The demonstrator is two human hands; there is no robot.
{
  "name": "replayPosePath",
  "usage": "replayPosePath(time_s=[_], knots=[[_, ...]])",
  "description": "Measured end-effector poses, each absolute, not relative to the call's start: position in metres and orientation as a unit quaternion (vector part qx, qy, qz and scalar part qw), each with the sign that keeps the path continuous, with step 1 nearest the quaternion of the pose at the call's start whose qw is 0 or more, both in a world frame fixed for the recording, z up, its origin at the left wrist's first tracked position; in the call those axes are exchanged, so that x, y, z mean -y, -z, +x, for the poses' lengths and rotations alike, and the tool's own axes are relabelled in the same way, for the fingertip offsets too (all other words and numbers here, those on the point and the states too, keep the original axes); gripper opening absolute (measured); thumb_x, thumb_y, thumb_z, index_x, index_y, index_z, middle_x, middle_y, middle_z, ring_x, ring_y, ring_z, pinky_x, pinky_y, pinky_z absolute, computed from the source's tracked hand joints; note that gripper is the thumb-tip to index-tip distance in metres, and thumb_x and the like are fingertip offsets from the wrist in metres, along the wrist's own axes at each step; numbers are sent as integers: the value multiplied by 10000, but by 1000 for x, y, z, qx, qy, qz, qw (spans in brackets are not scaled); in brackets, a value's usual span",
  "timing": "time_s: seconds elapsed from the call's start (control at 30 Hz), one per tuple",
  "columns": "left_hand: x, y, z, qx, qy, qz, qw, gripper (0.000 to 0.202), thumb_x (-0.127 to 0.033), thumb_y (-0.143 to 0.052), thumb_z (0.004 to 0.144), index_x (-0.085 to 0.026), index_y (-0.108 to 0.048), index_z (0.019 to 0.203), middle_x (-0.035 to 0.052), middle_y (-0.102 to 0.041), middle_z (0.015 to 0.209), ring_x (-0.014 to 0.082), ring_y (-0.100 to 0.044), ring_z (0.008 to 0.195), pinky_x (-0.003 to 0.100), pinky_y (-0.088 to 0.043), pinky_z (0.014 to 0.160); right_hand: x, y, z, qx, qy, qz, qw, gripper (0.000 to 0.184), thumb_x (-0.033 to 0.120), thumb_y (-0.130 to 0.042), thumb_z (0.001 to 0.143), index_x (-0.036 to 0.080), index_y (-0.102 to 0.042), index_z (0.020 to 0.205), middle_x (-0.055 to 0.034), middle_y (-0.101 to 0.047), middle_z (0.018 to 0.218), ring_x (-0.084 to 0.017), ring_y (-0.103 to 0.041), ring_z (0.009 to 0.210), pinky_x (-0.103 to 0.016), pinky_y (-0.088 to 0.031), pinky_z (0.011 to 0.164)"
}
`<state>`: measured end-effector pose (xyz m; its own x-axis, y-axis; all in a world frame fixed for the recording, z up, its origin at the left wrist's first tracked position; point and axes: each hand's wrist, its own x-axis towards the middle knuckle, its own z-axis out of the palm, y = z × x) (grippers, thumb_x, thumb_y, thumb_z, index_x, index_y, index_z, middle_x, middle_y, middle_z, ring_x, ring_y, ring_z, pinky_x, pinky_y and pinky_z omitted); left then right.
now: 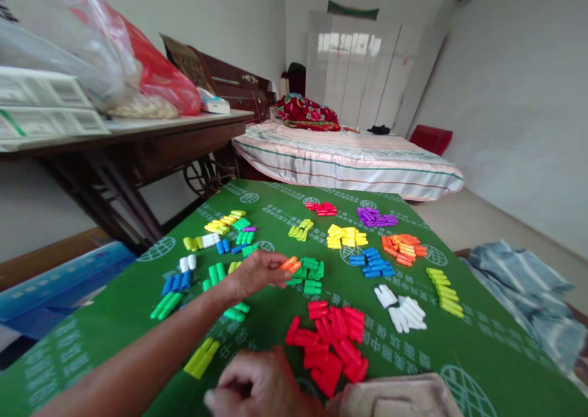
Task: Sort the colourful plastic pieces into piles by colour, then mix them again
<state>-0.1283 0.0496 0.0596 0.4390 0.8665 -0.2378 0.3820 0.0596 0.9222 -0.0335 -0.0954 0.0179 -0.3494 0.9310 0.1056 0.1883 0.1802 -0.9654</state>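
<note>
The left hand (260,274) reaches across a green bench (404,362) printed with pale characters and globe marks, grasping small orange plastic tubes (291,264) between thumb and fingers. These tubes sit at the left edge of a pile of green plastic tubes (313,270); whether they touch it cannot be told. The right hand (257,383) is near the bench's front edge, its fingers curled and blurred, and it cannot be told whether anything is in its grasp. Just beyond it and to its right lies a large heap of red plastic tubes (337,337), with a beige box-like object (399,397) partly in view nearer the person.

To the right of the green pile, separate groups lie on the bench: bright yellow tubes (346,236), blue tubes (373,262), a loose orange heap (404,249), purple tubes (375,217), white tubes (408,313) and a row of lime-yellow tubes (444,291). A smaller red group (321,209) lies toward the far edge. Left of the left hand, clusters of several colours lie close together, among them a blue set (177,282) just beside bright green tubes (166,305). A yellow-green set (202,357) lies apart, nearer the front, between the left forearm and the right hand.
</note>
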Motion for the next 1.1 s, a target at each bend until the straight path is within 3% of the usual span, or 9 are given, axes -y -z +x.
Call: replayPosePath(time_s=[0.13, 0.23, 0.37, 0.67, 0.77, 0.87, 1.0, 1.1], knots=[[-20, -68, -130, -474, -252, 607, 586, 385, -427, -747, 597, -142, -697, 850, 0, -687, 713, 129, -614, 645, 250, -493, 664, 66, -27, -9, 610, -444, -403, 518, 229, 314, -535, 838, 196, -516, 642, 77, -395, 498, -70, -376, 454, -181, -293, 438], [-2, -73, -135, -464, -267, 598, 596, 375, -424, -737, 615, -135, -692, 851, 5, -694, 720, 122, -610, 638, 242, -482, 648, 50, -25, 7, 587, -390, -435, 559, 197, 367, -519, 864, 190, -563, 789, 59, -462, 545, -92, -436, 486, -196, -339, 461], [14, -74, -138, -471, -283, 598, 583, 346, -416, -697, 660, -141, -666, 867, 26, -705, 777, 138, -633, 687, 266, -497, 685, 42, -25, 15, 574, -369, -497, 536, 310, 408, -534, 848, 167, -565, 1040, 59, -494, 539, -126, -489, 495, -224, -383, 482], [38, -61, -123, -523, -296, 747, 285, 149, -311, -475, 793, -200, -564, 748, -11, -645, 703, 146, -616, 677, 227, -460, 610, 40, -41, 8, 581, -354, -551, 484, 320, 450, -574, 789, 181, -645, 948, -13, -656, 715, -159, -607, 653, -246, -461, 603], [40, -57, -120, -511, -274, 770, 268, 125, -285, -471, 802, -217, -575, 808, -11, -684, 782, 162, -660, 750, 229, -488, 659, 39, -46, 13, 593, -337, -555, 476, 290, 393, -576, 778, 184, -653, 965, -21, -683, 775, -166, -628, 707, -256, -480, 651], [39, -50, -124, -483, -267, 794, 256, 241, -369, -520, 825, -240, -596, 1013, -1, -719, 954, 178, -681, 874, 234, -526, 746, 34, -53, 34, 630, -286, -557, 460, 273, 364, -565, 786, 187, -660, 972, -18, -683, 805, -154, -622, 710, -251, -476, 668], [35, -37, -147, -476, -273, 815, 186, 373, -448, -538, 833, -270, -590, 1157, 7, -706, 1091, 189, -675, 964, 241, -539, 827, 11, -60, 95, 675, -130, -632, 358, 256, 333, -530, 834, 198, -653, 1013, -20, -688, 880, -134, -615, 695, -231, -446, 647], [34, -28, -175, -490, -291, 810, 135, 351, -476, -523, 834, -294, -628, 1115, -5, -721, 1057, 193, -689, 930, 242, -551, 819, -16, -61, 149, 677, 16, -725, 127, 220, 325, -491, 886, 222, -653, 992, -33, -692, 900, -164, -649, 792, -233, -432, 642]])
